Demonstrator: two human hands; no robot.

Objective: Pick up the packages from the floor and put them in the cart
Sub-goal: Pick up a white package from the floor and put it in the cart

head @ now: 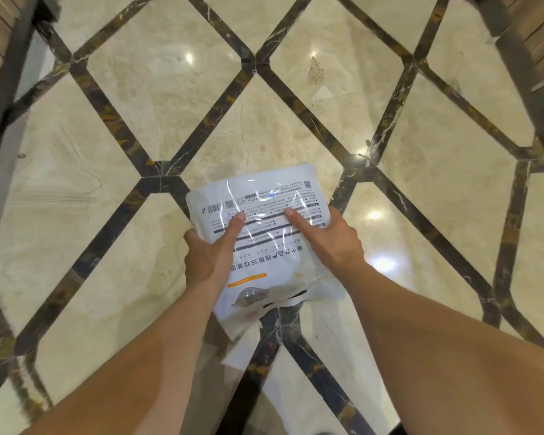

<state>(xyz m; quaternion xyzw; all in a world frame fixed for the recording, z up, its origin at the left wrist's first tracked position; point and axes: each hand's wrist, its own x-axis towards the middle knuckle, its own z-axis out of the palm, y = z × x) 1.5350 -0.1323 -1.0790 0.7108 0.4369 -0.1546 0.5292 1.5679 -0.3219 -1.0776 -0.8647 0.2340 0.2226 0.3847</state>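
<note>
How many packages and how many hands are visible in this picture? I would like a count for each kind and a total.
White packages: 1 (package, held above the floor)
Hands: 2 (left hand, right hand)
Total: 3

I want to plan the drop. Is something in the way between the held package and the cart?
Cannot tell: no cart is in view. Both hands, left and right, grip the white package above bare marble floor. Nothing lies on the floor ahead; dark frames show only at the edges.
</note>
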